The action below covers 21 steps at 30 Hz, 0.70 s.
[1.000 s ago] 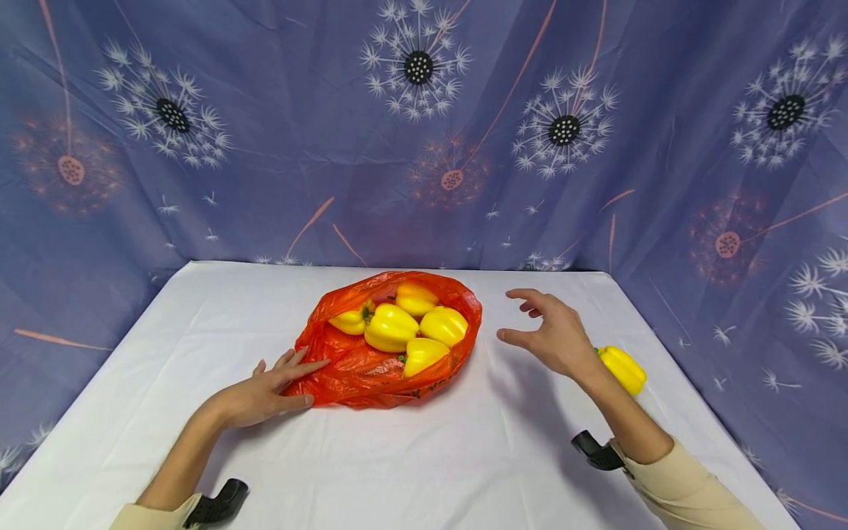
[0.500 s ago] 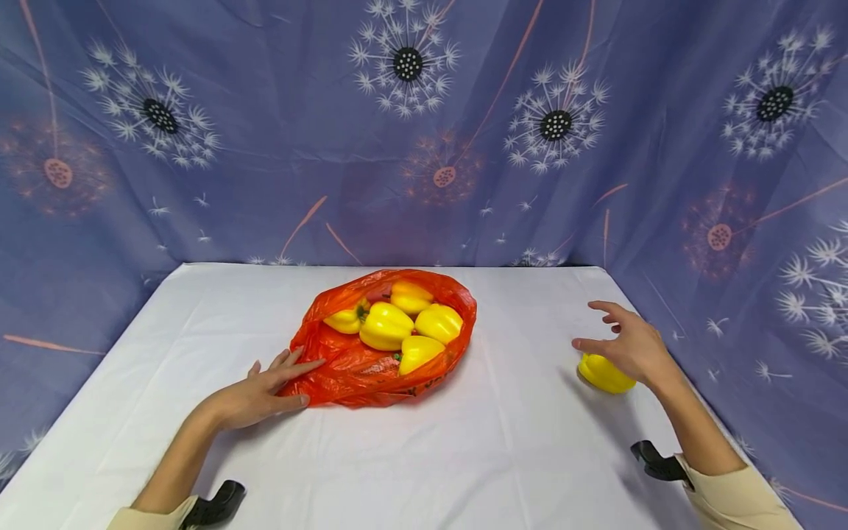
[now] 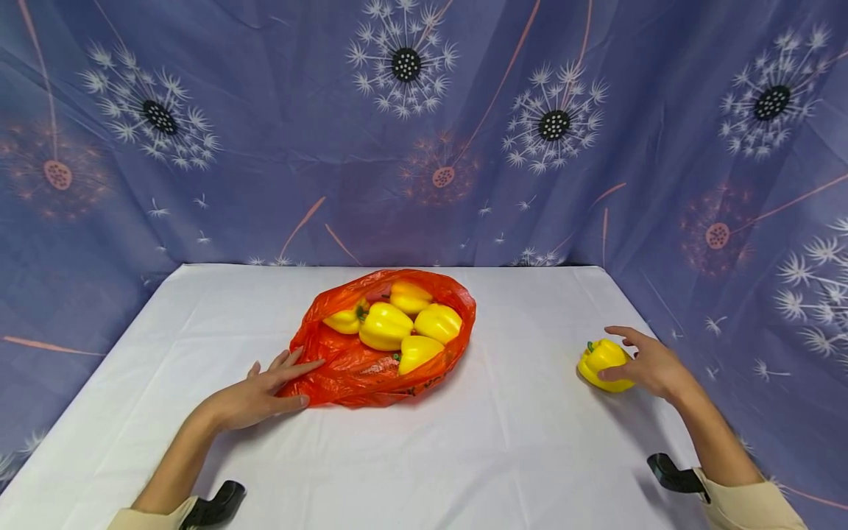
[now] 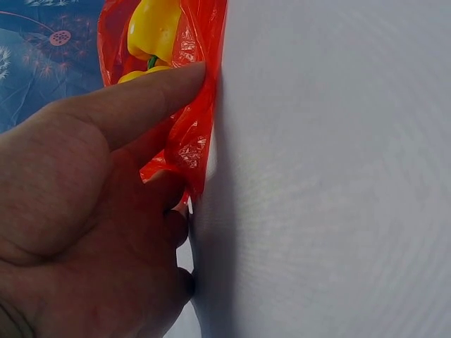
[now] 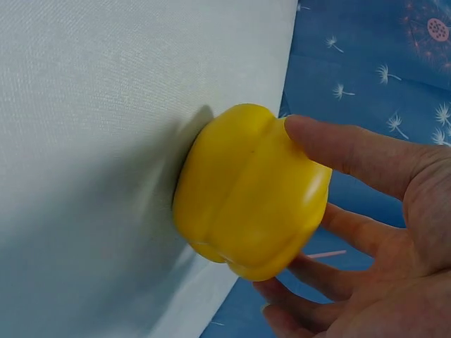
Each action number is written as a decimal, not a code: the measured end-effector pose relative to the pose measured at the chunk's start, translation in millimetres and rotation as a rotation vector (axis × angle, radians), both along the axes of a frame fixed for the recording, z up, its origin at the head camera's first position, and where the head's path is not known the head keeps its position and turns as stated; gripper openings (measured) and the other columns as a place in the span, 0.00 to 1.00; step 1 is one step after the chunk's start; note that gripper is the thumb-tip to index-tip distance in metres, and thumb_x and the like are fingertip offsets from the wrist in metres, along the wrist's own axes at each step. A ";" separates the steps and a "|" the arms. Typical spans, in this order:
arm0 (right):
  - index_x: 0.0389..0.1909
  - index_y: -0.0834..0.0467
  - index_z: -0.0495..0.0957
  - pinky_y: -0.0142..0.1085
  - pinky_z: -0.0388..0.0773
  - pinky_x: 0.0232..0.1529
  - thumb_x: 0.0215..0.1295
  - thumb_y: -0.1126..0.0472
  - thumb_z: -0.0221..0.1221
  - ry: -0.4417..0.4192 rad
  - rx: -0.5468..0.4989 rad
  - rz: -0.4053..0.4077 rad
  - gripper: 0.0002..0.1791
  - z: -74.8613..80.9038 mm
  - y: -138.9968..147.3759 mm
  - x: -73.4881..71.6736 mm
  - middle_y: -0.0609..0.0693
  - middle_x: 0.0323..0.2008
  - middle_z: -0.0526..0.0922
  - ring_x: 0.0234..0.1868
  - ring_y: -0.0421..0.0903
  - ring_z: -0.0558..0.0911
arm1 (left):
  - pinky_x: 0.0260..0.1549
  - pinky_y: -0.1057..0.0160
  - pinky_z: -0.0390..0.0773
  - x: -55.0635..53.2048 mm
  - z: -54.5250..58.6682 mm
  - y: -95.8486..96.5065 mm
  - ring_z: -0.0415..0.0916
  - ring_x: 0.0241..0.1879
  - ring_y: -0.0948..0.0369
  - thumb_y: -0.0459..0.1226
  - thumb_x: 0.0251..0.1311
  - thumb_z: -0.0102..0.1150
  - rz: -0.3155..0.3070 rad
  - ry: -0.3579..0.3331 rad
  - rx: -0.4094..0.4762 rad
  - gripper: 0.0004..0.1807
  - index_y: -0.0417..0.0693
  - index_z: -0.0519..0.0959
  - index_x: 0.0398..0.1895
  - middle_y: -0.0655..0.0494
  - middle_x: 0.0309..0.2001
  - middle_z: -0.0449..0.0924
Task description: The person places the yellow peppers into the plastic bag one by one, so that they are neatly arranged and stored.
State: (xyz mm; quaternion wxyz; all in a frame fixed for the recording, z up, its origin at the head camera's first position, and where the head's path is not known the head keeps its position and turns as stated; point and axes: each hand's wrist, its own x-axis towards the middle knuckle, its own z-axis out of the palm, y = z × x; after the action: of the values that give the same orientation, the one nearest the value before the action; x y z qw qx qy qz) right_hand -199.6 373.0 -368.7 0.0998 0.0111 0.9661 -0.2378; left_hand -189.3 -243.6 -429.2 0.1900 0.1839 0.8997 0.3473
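Note:
In the head view, my left hand rests on the left edge of a red plastic bag, its fingers extended and spread. The bag lies open-mouthed on the table and holds several yellow bell peppers. In the left wrist view, the thumb lies against the red film. At the right, my right hand is around a single yellow bell pepper that sits on the cloth. Thumb and fingers are spread on either side of it, not closed tight; whether the fingertips touch it is hard to tell.
A white cloth covers the table. Behind and beside it hangs a blue curtain with dandelion prints. Black wrist mounts sit at both sleeves.
My right hand has moved right from beside the bag and come down around the lone bell pepper. The left hand stays on the bag. The view has shifted slightly.

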 end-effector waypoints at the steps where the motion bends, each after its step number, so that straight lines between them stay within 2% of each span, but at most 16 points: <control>1: 0.74 0.64 0.60 0.67 0.74 0.50 0.57 0.51 0.71 0.000 -0.001 0.001 0.48 -0.7 0.3 0.1 0.81 0.67 0.62 0.62 0.77 0.68 | 0.67 0.24 0.22 -0.1 -0.1 0.1 0.28 0.78 0.31 0.52 0.64 0.64 0.000 -0.001 0.000 0.37 0.59 0.67 0.76 0.31 0.80 0.42; 8: 0.71 0.66 0.66 0.64 0.76 0.50 0.57 0.53 0.72 0.043 0.009 -0.002 0.44 -5.2 1.1 1.2 0.80 0.62 0.69 0.57 0.75 0.73 | 0.67 0.24 0.22 -0.1 0.3 0.6 0.28 0.78 0.31 0.52 0.63 0.65 0.002 -0.008 0.003 0.37 0.58 0.67 0.76 0.31 0.80 0.41; 21: 0.69 0.65 0.68 0.62 0.78 0.50 0.56 0.52 0.72 0.055 0.005 -0.030 0.43 -7.1 -2.7 1.5 0.79 0.62 0.70 0.56 0.73 0.75 | 0.67 0.24 0.21 -0.4 -0.7 -0.1 0.28 0.78 0.31 0.52 0.63 0.65 0.003 -0.006 0.011 0.37 0.59 0.68 0.75 0.31 0.80 0.41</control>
State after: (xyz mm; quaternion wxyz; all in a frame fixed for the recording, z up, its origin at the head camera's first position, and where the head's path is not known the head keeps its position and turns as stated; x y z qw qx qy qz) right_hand -198.0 370.3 -375.9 0.0697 0.0195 0.9688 -0.2371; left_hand -189.7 -243.8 -429.9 0.1910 0.1827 0.8974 0.3532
